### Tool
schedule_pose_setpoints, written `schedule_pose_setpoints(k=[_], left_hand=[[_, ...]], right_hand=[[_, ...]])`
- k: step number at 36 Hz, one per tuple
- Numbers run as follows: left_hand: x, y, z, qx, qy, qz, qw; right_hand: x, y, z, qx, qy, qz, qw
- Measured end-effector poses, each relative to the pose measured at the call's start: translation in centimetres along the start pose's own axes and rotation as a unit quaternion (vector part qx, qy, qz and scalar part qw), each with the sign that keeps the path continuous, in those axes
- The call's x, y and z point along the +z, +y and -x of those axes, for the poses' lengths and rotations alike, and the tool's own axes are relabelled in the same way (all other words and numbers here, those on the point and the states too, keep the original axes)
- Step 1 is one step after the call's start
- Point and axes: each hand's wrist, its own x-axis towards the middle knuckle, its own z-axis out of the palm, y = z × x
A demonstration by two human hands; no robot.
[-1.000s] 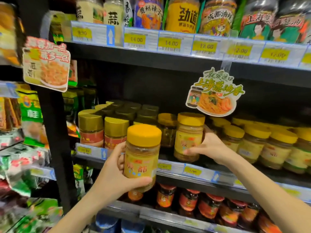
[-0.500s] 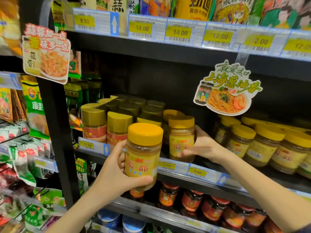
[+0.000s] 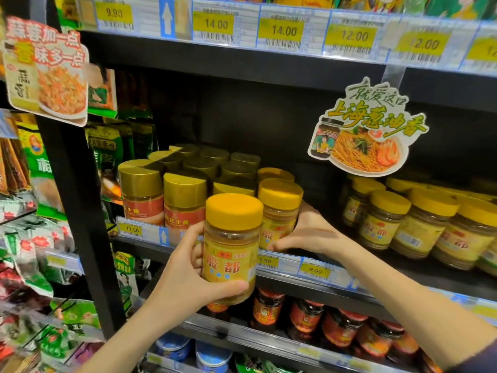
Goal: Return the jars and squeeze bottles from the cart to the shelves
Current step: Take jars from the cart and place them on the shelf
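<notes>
My left hand (image 3: 185, 275) grips a yellow-lidded jar (image 3: 231, 246) with a yellow label, upright in front of the middle shelf (image 3: 317, 271). Just behind it a second yellow-lidded jar (image 3: 279, 211) stands on that shelf, next to the gold-lidded jars (image 3: 164, 192). My right hand (image 3: 309, 232) is wrapped round its right side, thumb at its lower front. Another yellow lid (image 3: 274, 174) shows behind it. Neither cart nor squeeze bottles are in view.
More yellow-lidded jars (image 3: 419, 224) fill the shelf's right part, with a gap of bare shelf between them and my right hand. A noodle sign (image 3: 365, 135) hangs from the upper shelf. Red-lidded jars (image 3: 341, 327) stand below. Snack packets (image 3: 29, 238) hang left of the black upright.
My right hand has slid its jar leftward along the shelf, close to the gold-lidded jars. The left hand kept holding its jar in front of the shelf.
</notes>
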Motion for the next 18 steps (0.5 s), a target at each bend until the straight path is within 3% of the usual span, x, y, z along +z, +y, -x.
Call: schedule_pose_setpoints(k=[10,18], left_hand=[[0.5,0.6,-0.1,0.005,-0.001,-0.01,1.0],[2.0,2.8,-0.5,0.036,-0.028,-0.019,0.999]], right_hand=[[-0.4,-0.7,0.9,0.024,-0.039,-0.079,0.996],[-6.2,-3.2,3.6,0.008,0.03,-0.154,0.988]])
